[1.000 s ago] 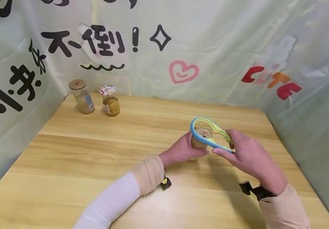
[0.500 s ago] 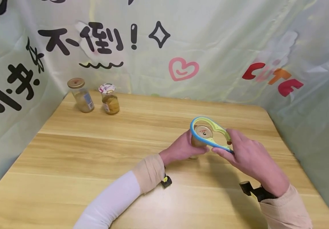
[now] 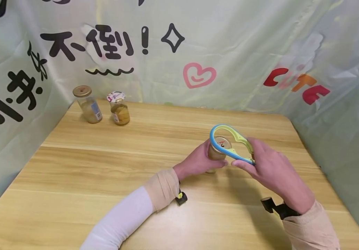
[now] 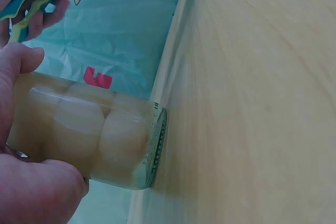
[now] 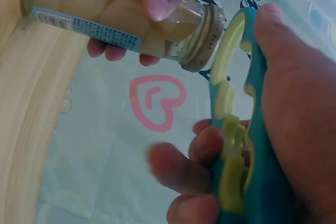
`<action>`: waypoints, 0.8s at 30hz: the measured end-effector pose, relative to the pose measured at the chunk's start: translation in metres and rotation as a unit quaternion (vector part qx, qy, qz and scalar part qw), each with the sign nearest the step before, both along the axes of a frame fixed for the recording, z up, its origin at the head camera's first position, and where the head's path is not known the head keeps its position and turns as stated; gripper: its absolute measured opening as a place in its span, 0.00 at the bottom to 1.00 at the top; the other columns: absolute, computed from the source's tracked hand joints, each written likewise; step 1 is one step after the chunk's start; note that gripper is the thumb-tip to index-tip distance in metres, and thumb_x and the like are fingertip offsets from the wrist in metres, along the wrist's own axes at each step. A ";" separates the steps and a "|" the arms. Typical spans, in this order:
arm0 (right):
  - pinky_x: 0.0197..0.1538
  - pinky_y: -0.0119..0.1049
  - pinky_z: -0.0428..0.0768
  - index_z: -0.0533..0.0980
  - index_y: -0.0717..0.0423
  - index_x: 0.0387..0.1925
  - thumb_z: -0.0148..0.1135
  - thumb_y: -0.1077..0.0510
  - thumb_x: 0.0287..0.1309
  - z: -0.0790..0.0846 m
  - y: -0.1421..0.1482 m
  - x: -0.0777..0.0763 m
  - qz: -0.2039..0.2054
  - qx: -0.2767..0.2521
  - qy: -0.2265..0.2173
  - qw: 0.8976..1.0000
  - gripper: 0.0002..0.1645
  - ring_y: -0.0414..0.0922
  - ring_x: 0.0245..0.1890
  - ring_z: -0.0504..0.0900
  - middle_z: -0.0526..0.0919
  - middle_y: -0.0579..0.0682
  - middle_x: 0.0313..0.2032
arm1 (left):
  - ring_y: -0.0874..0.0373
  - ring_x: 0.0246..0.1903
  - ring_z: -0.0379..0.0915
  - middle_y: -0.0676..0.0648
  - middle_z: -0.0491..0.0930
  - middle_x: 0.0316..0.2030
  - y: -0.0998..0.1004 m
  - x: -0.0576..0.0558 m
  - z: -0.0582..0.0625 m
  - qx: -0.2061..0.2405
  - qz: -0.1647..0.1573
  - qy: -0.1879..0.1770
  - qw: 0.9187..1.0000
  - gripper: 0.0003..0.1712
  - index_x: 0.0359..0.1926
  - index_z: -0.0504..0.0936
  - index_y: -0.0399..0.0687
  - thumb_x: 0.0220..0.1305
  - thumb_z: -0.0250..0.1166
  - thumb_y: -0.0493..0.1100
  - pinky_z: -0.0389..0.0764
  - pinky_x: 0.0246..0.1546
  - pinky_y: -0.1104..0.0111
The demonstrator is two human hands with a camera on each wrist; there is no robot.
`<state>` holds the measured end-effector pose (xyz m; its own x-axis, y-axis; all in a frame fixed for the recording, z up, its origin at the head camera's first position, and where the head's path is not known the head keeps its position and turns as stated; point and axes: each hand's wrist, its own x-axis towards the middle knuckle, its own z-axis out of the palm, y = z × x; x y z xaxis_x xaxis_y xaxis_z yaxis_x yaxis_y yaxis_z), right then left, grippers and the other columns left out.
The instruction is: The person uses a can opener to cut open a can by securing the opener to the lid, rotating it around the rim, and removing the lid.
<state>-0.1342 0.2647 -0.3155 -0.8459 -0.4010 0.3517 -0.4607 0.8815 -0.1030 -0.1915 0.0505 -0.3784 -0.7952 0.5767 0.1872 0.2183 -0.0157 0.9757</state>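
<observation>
My left hand grips a glass jar around its body, thumb on the near side. Pale round pieces in liquid fill the jar, whose base is right at the table top. It has a gold metal lid with red print and a label with a barcode. In my right hand is a blue and yellow-green jar opener, held by its handles. The opener's loop overlaps the lid in the head view; the right wrist view shows it just beyond the lid's top.
Two more jars stand at the table's back left: one with a gold lid, one with a patterned lid and yellow pieces inside. A printed cloth hangs around the wooden table.
The opener has shifted slightly up and to the right over the jar's lid. Both hands keep their hold, and the jar stays almost in place.
</observation>
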 end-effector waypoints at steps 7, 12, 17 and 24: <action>0.23 0.44 0.74 0.63 0.60 0.57 0.65 0.38 0.54 -0.001 -0.001 0.000 -0.004 -0.004 -0.023 1.000 0.40 0.45 0.21 0.70 0.71 0.50 0.27 | 0.62 0.48 0.73 0.52 0.75 0.49 0.000 0.000 0.001 -0.001 0.005 0.010 1.000 0.36 0.62 0.66 0.48 0.53 0.71 0.36 0.72 0.54 0.69; 0.24 0.44 0.74 0.64 0.59 0.56 0.62 0.36 0.57 -0.001 -0.002 0.000 -0.016 -0.008 -0.039 0.999 0.38 0.46 0.23 0.72 0.73 0.51 0.28 | 0.62 0.49 0.73 0.52 0.75 0.50 0.000 -0.001 -0.001 0.004 0.002 0.001 1.000 0.37 0.63 0.65 0.47 0.53 0.71 0.36 0.72 0.53 0.69; 0.20 0.38 0.69 0.65 0.57 0.51 0.62 0.33 0.55 -0.001 -0.002 0.001 -0.023 0.005 -0.030 0.999 0.37 0.43 0.19 0.68 0.69 0.48 0.24 | 0.62 0.47 0.73 0.52 0.74 0.51 0.000 -0.001 0.000 0.003 0.006 0.013 1.000 0.38 0.64 0.65 0.47 0.53 0.71 0.36 0.74 0.51 0.69; 0.17 0.38 0.66 0.68 0.55 0.48 0.65 0.32 0.50 -0.002 -0.005 0.003 -0.030 0.023 -0.007 0.999 0.37 0.42 0.16 0.66 0.69 0.46 0.22 | 0.64 0.52 0.70 0.53 0.74 0.53 0.000 0.001 0.000 0.004 0.006 0.027 1.000 0.38 0.64 0.65 0.48 0.53 0.71 0.36 0.68 0.58 0.68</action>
<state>-0.1308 0.2593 -0.3176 -0.8741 -0.3645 0.3210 -0.4050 0.9118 -0.0676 -0.1910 0.0502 -0.3788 -0.7911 0.5651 0.2342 0.2710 -0.0194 0.9624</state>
